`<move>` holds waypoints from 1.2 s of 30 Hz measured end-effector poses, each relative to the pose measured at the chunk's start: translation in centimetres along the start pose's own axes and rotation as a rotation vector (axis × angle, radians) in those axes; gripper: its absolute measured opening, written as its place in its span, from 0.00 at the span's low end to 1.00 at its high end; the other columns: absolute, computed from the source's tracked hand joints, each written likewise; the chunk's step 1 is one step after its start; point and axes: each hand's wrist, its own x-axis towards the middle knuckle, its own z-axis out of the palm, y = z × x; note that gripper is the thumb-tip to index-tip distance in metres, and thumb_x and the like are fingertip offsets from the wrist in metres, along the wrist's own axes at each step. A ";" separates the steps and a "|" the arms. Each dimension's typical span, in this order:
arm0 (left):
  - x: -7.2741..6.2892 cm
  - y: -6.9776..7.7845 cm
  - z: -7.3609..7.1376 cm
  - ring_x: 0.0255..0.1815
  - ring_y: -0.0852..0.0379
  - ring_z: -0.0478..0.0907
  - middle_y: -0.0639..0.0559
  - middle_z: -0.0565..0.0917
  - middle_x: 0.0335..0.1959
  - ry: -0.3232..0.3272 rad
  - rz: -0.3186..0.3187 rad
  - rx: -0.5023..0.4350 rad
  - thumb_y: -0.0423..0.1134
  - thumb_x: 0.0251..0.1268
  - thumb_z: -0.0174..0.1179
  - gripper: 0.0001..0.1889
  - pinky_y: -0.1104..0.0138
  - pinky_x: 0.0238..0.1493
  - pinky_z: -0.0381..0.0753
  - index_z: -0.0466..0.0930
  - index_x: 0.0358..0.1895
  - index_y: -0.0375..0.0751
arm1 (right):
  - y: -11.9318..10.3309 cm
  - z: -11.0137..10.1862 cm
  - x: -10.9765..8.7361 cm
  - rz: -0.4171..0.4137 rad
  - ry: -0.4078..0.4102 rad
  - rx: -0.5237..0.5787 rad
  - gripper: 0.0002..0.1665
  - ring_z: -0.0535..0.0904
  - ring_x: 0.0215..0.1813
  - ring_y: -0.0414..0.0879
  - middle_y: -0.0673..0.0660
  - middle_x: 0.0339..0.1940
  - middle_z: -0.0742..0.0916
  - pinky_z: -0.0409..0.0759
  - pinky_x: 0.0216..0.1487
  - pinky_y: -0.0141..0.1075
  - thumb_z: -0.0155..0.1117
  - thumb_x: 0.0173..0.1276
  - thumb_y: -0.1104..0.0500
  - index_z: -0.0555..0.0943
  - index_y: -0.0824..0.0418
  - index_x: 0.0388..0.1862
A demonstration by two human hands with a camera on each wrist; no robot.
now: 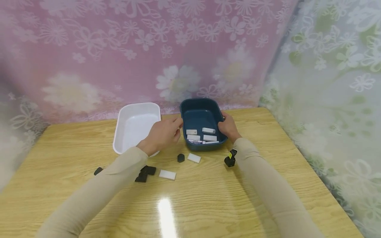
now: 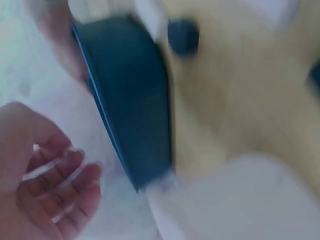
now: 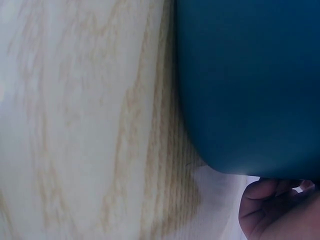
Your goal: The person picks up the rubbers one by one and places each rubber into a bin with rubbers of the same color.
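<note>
A dark blue plastic basin (image 1: 202,114) stands at the back of the table. At its front end lie several small white blocks (image 1: 209,138) and a piece with blue print (image 1: 194,141). My right hand (image 1: 228,127) grips the basin's right rim, thumb over the edge; the right wrist view shows its curled fingers (image 3: 260,197) by the basin wall. My left hand (image 1: 164,134) hovers beside the left rim, between the two basins. In the left wrist view its fingers (image 2: 75,195) are loosely bent, hold nothing and stay apart from the basin wall.
A white basin (image 1: 137,122) stands left of the blue one, partly behind my left hand. In front lie two white blocks (image 1: 167,175), a black hexagonal piece (image 1: 181,158) and several black pieces (image 1: 146,172). A black device (image 1: 230,158) sits at my right wrist.
</note>
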 end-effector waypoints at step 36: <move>-3.2 4.1 4.4 0.20 0.54 0.73 0.50 0.75 0.19 -0.328 -0.272 -0.004 0.39 0.55 0.63 0.12 0.60 0.21 0.74 0.73 0.19 0.43 | -0.1 0.0 0.0 0.008 -0.016 -0.022 0.37 0.69 0.63 0.59 0.68 0.66 0.71 0.67 0.62 0.51 0.43 0.64 0.71 0.57 0.64 0.74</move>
